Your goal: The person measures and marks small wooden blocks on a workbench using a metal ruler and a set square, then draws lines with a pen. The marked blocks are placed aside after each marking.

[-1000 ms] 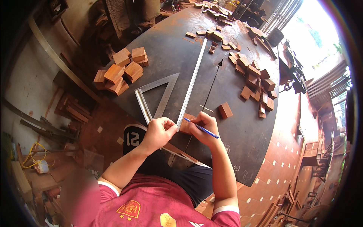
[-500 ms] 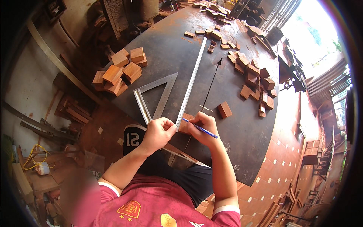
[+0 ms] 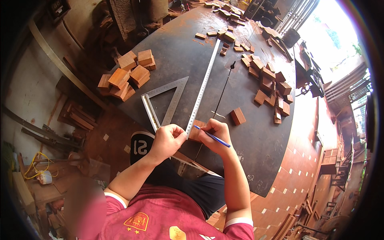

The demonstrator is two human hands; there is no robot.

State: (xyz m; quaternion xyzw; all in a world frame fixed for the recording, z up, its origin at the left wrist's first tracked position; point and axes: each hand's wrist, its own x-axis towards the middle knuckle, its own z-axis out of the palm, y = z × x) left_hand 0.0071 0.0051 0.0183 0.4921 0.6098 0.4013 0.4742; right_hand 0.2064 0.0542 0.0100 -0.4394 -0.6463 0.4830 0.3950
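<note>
My left hand (image 3: 169,141) is closed, pinching the near end of a long steel ruler (image 3: 204,83). The ruler runs away from me across the dark tabletop (image 3: 176,48), its near end lying over a small wooden block (image 3: 195,134). In my right hand (image 3: 215,136) is a blue pen (image 3: 217,139), its tip close to the ruler's right edge, over the block. The fingers of that hand also rest by the block and partly hide it. Just beyond my left hand lies a metal triangle square (image 3: 176,100), flat on the table.
One loose block (image 3: 238,116) lies right of my right hand. A stack of larger blocks (image 3: 128,74) stands at the table's left edge. Many small blocks (image 3: 267,82) are heaped along the right side, with more offcuts (image 3: 230,14) at the far end. A thin dark seam crosses the tabletop.
The ruler's far end has shifted very slightly to the right, and the pen tip has moved a touch the same way. Both hands keep their grips.
</note>
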